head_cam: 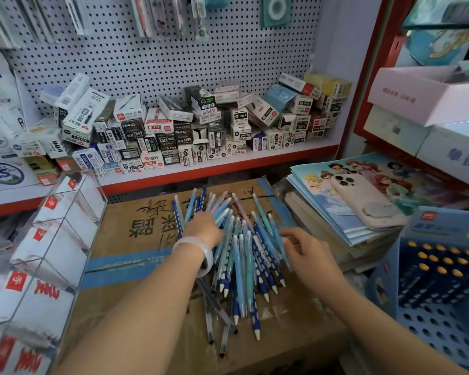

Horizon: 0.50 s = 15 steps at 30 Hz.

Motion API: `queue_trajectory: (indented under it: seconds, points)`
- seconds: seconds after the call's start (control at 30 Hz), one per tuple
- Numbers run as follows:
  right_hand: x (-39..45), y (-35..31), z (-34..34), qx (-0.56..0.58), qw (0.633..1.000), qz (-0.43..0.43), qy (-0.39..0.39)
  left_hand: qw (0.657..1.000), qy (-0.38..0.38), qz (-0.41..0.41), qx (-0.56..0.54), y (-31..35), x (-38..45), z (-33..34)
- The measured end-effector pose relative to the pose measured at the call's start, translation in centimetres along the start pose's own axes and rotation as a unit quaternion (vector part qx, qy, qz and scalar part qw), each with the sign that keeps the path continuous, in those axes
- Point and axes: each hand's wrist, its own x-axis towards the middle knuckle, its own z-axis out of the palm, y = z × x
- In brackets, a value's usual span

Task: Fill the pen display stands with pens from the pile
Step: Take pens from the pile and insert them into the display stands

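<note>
Stationery shop corner, head view. Backing: white pegboard (pixel 173 63) hung with packaged goods; below it a red-edged shelf (pixel 214 169) stacked with small pen boxes (pixel 190 125).

Work surface: brown cardboard carton (pixel 136 239) serving as the desk, printed with dark characters and crossed by blue tape (pixel 125 263).

Item 1, pile of pens (pixel 241 255): blue, pale blue and blue-with-white-spot barrels, fanned across the carton's middle, white tips toward the viewer; a few clear, dark-tipped pens lie at the near edge of the pile.

Item 2, left hand (pixel 205 228): palm down on the far left part of the pile, fingers curled in among the barrels; how many pens this grip encloses cannot be told. White bangle (pixel 198 253) on the wrist.

Item 3, right hand (pixel 306 247): at the right edge of the pile, fingers bent, thumb and forefinger tips meeting on a pale blue pen, a pinching grip. The rest of the pile lies between the two grips.

Item 4, clear acrylic display stand (pixel 63 226): well left of the left grip, tiered compartments with red-and-white card inserts; no pens visible in the compartments shown.

Item 5, blue perforated display stand (pixel 439 293): right of the right grip, some holes holding dark pens with yellow caps.

Item 6, stack of illustrated notebooks (pixel 344 212): beyond the right grip, carrying a phone (pixel 363 201) face down in a pale case.
</note>
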Motion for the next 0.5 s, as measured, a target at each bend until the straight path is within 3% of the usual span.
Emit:
queue_trajectory:
  seconds: [0.2,0.5]
  points:
    - [-0.4,0.0,-0.4,-0.001,1.0,0.004,0.006,0.999,-0.001,-0.035,-0.022,-0.5,-0.8,0.2]
    - [-1.8,-0.9,-0.6,-0.01,1.0,-0.004,0.003,0.998,-0.02,0.013,-0.05,-2.1,-3.8,-0.4]
